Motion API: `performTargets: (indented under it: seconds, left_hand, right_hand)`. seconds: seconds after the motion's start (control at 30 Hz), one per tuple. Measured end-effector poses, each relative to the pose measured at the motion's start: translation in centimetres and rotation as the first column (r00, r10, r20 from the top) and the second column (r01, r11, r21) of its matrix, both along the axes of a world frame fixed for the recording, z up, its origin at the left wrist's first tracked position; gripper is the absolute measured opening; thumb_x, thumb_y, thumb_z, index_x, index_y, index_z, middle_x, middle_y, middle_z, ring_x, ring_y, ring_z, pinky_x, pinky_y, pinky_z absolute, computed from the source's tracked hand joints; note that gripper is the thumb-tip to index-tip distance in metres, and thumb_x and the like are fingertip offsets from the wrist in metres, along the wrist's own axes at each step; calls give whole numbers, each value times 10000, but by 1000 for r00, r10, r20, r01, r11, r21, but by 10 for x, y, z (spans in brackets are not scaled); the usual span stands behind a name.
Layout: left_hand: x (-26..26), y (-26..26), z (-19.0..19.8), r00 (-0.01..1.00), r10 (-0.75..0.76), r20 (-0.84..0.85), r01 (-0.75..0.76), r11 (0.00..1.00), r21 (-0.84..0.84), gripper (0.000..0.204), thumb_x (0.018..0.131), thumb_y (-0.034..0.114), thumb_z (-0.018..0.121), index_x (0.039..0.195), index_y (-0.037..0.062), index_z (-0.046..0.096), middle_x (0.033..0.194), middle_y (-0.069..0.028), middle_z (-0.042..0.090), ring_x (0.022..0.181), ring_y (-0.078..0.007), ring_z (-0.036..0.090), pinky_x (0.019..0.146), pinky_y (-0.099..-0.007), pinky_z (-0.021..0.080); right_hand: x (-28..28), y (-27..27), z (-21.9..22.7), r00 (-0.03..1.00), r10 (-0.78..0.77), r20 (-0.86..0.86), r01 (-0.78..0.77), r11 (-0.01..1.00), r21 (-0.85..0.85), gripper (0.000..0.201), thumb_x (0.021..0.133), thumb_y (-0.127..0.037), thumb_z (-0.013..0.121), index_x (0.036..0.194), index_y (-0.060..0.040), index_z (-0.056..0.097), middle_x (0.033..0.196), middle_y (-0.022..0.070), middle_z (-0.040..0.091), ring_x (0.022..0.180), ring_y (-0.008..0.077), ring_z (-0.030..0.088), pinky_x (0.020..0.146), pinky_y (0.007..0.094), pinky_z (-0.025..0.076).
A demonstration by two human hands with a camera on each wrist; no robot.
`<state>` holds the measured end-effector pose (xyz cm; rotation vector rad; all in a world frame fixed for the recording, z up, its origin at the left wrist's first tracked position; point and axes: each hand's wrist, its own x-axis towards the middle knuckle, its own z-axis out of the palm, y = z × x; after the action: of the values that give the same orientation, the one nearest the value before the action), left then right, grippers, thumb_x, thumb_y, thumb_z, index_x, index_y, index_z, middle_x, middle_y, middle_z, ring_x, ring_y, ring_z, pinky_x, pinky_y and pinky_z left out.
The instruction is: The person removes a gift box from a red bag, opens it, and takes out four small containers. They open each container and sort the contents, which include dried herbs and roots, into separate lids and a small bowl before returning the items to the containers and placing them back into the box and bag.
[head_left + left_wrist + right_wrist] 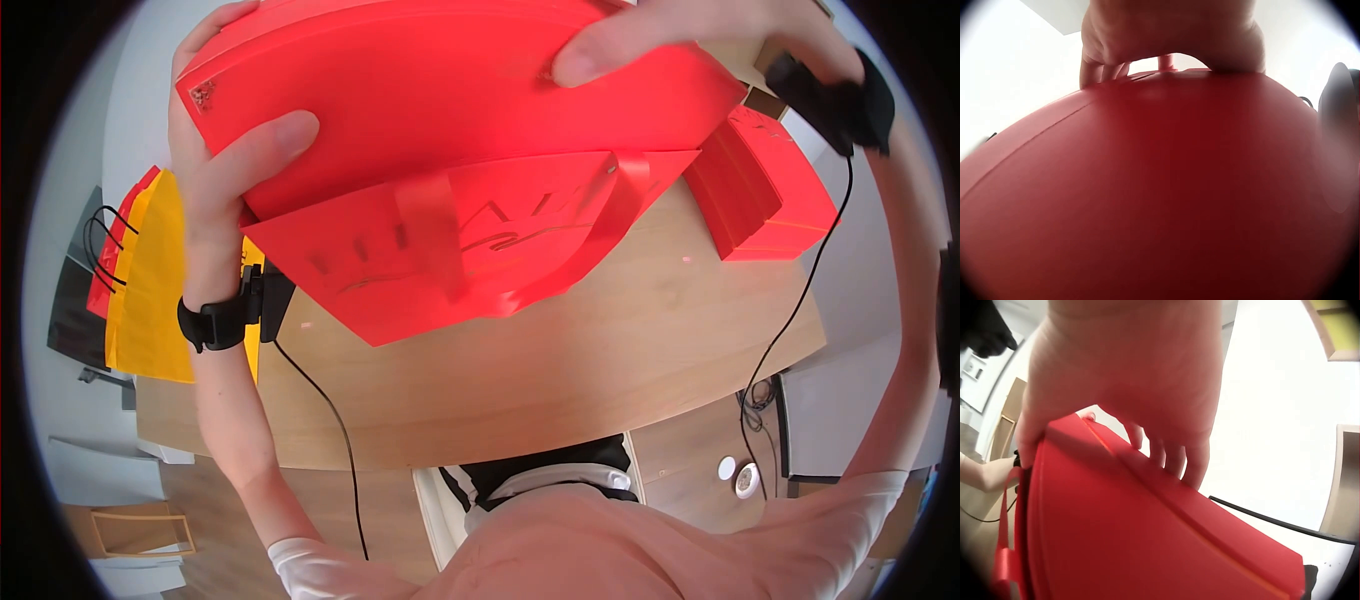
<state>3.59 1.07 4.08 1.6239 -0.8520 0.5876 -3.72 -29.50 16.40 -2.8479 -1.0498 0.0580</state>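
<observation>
A large red gift box (pixel 450 110) is held up in front of me over the table. My left hand (pixel 220 170) grips its left end, thumb on the near face and the fingers partly hidden behind it. At the upper right, my right hand (pixel 660 40) grips the box too; in the right wrist view its fingers (pixel 1175 459) reach over the far top edge. Right below the box in the head view is a red gift bag (pixel 350 270) with ribbon handles (pixel 610 215) drooping over its lettered face. The box's red side (pixel 1179 175) fills the left wrist view.
Red boxes (pixel 770 190) stand at the table's right end. On the left are a yellow paper bag (pixel 150 290) and a red one with black cord handles. Cables (pixel 320 390) run from both wrist cameras past the wooden table's (pixel 450 400) near edge.
</observation>
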Motion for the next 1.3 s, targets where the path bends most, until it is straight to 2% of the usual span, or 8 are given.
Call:
performTargets:
  seconds: [0.27, 0.37, 0.4, 0.5, 0.77, 1.0, 1.13, 1.3]
  left_hand:
    - [-11, 14, -9, 994, -59, 93, 59, 998, 1, 935, 643, 323, 767, 1492, 109, 439, 1379, -111, 567, 1271, -285, 570, 1050, -425, 507]
    - [-18, 9, -10, 998, -39, 57, 40, 999, -2, 939, 643, 331, 771, 1492, 112, 435, 1379, -113, 569, 1270, -288, 574, 1049, -425, 509]
    - [-21, 5, -10, 999, -39, 26, 40, 999, -12, 939, 646, 336, 774, 1492, 114, 434, 1381, -113, 569, 1271, -289, 576, 1048, -427, 511]
    - [-24, 6, -9, 999, -34, -18, 33, 999, -17, 939, 657, 356, 784, 1494, 117, 429, 1386, -114, 570, 1274, -290, 580, 1048, -429, 514]
    - [14, 58, 9, 998, -10, 69, 0, 989, 145, 928, 728, 437, 780, 1515, 118, 406, 1428, -123, 555, 1309, -280, 569, 1058, -409, 503]
    - [24, 80, 41, 997, -44, -59, 16, 912, -410, 488, 976, 305, 599, 1368, 14, 596, 1308, -149, 681, 1213, -253, 650, 1066, -363, 495]
    - [27, 90, 50, 994, -103, -28, 92, 957, -275, 419, 1010, 314, 558, 1284, 10, 645, 1269, -134, 706, 1161, -238, 678, 1024, -343, 511]
    - [36, 111, 46, 974, -204, -98, 180, 961, -209, 393, 1022, 340, 552, 1247, 38, 663, 1231, -119, 720, 1117, -221, 693, 998, -323, 516]
  right_hand:
    - [71, -187, -120, 992, 31, -123, 70, 675, 734, 1353, 693, -875, 699, 1611, 15, 256, 1664, 162, 311, 1536, 288, 319, 1240, 418, 275]
    - [45, -149, -133, 931, 225, -288, 189, 376, 907, 1099, 698, -330, 838, 1592, -1, 289, 1509, 125, 528, 1432, 241, 465, 1155, 398, 400]
    - [39, -150, -142, 957, -41, -286, 276, 420, 864, 1124, 685, -320, 848, 1604, -11, 279, 1526, 117, 509, 1448, 229, 439, 1177, 393, 372]
    - [46, -159, -159, 985, -71, -155, 170, 502, 848, 1050, 666, -280, 859, 1564, -14, 384, 1485, 115, 532, 1394, 244, 473, 1174, 380, 358]
    - [65, -151, -128, 996, 8, -94, 84, 374, 924, 844, 790, -427, 772, 1467, -11, 488, 1330, 102, 634, 1224, 228, 609, 1060, 374, 460]
    - [156, -254, -89, 875, 461, -149, 24, 266, 964, 906, 844, -647, 741, 1450, -17, 505, 1367, 113, 630, 1209, 271, 654, 1031, 431, 543]
    - [130, -211, -123, 996, 42, -83, 64, 335, 940, 772, 915, -556, 686, 1445, -22, 513, 1373, 106, 626, 1246, 270, 627, 1031, 425, 529]
    - [141, -215, -115, 956, 285, -62, 5, 195, 981, 660, 946, -441, 645, 1421, 3, 531, 1350, 120, 642, 1215, 279, 645, 1021, 406, 528]
